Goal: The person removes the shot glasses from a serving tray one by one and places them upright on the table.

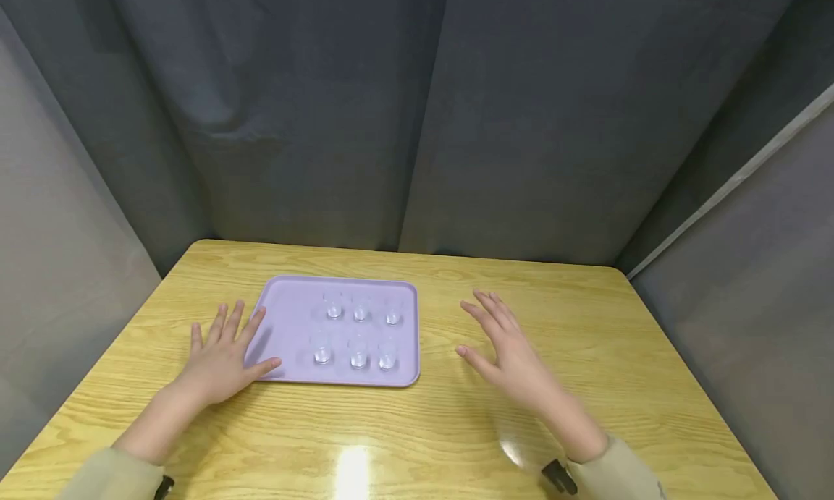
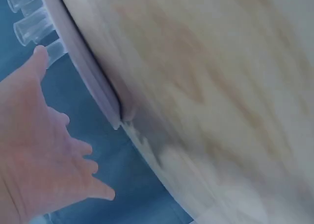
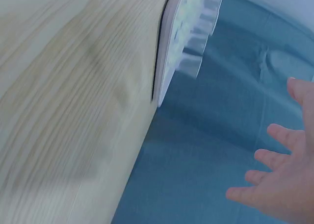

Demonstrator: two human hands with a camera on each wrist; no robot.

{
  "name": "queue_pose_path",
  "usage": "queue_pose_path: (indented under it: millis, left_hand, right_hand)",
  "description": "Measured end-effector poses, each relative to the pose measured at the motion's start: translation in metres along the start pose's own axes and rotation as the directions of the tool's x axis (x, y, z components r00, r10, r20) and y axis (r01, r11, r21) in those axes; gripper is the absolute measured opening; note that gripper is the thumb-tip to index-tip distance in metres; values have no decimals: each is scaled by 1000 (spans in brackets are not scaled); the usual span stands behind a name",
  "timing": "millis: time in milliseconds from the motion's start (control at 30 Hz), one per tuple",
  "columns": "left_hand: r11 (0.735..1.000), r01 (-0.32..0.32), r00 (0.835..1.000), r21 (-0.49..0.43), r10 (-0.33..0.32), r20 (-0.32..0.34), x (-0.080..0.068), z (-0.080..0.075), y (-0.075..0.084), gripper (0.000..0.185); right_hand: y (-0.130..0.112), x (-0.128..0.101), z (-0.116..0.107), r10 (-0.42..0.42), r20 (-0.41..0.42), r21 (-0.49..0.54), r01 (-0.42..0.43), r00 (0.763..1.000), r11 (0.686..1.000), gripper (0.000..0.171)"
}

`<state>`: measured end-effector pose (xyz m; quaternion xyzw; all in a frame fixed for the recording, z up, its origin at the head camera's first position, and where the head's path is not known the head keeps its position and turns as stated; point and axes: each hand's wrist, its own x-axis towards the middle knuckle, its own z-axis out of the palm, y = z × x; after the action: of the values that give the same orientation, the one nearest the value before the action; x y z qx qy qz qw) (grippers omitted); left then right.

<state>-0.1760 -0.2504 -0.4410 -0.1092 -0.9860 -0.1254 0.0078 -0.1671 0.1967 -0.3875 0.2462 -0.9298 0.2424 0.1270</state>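
A light purple tray (image 1: 293,308) lies on the wooden table, left of its middle. On it, toward the right side, stand several small clear cups (image 1: 358,357) in two rows of three. My left hand (image 1: 220,362) is spread out at the tray's left end, its thumb and index finger over the edge and its shadow falling on the tray. Whether it touches the tray, I cannot tell. To the right of the tray is my right hand (image 1: 515,355), apart from it, with fingers extended and nothing held. Both wrist views show the raised hands with separated fingers.
The wooden table (image 1: 586,319) has rounded far corners. Dark grey curtains (image 1: 313,124) hang behind it, and lighter panels (image 1: 769,283) stand at the sides. A bright light reflection shows near the front of the tabletop.
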Motion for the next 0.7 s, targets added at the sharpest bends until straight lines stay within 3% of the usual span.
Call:
queue_pose_path:
  millis: [400,700]
  left_hand:
    - [995,-103,991,-9,103,79,10,9,-12,94]
    - [994,-108,988,-17,110,113,7,7,-19,96]
  right_hand:
    - [-18,29,42,-43,0,155,43,999,987,60]
    - [-26,44,72,-35,161,313,-17,986,950,62]
